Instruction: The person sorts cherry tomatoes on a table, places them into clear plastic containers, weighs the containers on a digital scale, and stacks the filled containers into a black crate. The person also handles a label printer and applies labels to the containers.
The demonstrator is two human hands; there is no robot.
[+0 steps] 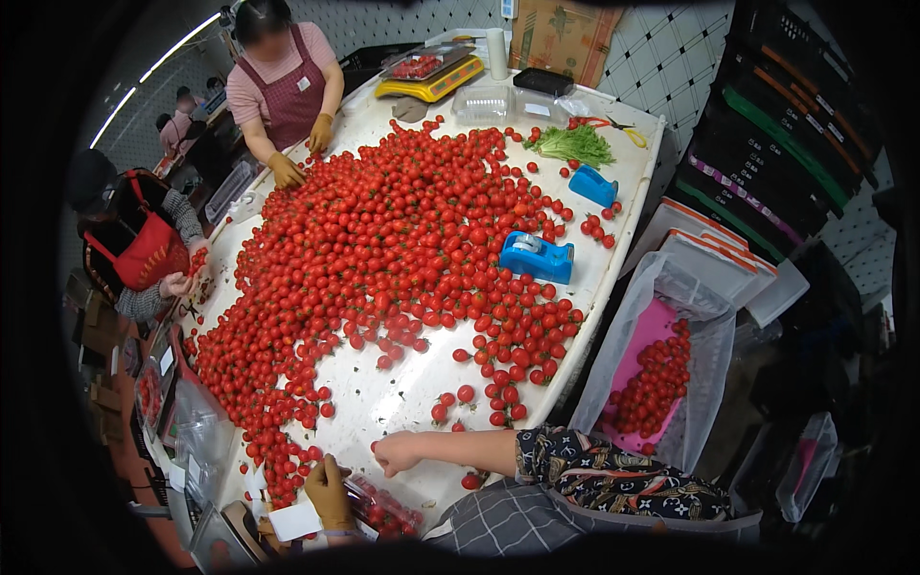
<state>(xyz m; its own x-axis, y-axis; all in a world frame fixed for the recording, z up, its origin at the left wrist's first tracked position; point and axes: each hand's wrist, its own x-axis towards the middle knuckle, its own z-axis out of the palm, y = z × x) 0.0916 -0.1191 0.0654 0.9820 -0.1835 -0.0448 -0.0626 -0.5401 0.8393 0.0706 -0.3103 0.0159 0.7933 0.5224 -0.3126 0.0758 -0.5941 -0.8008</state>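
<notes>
My left hand point(328, 494), in a tan glove, is low on the white table point(359, 395), beside a clear plastic box of cherry tomatoes point(381, 507). Its fingers point up toward loose fruit, and what they grip is hard to make out. Bare and curled, my right hand point(397, 453) hovers over the table to the right of the glove. A cherry tomato point(374, 446) peeks out at its knuckles, mostly hidden by the fingers. Ahead spreads a large heap of red cherry tomatoes point(388, 223). A white card point(295, 522) lies left of my glove.
Blue tape dispensers point(537, 257) stand right of the heap. Behind are a yellow scale point(431, 79), clear boxes point(483, 105), greens point(575, 146) and scissors point(618, 128). A lined crate point(708, 402) with tomatoes is at right. Two people work across the heap, one wearing gloves point(286, 171).
</notes>
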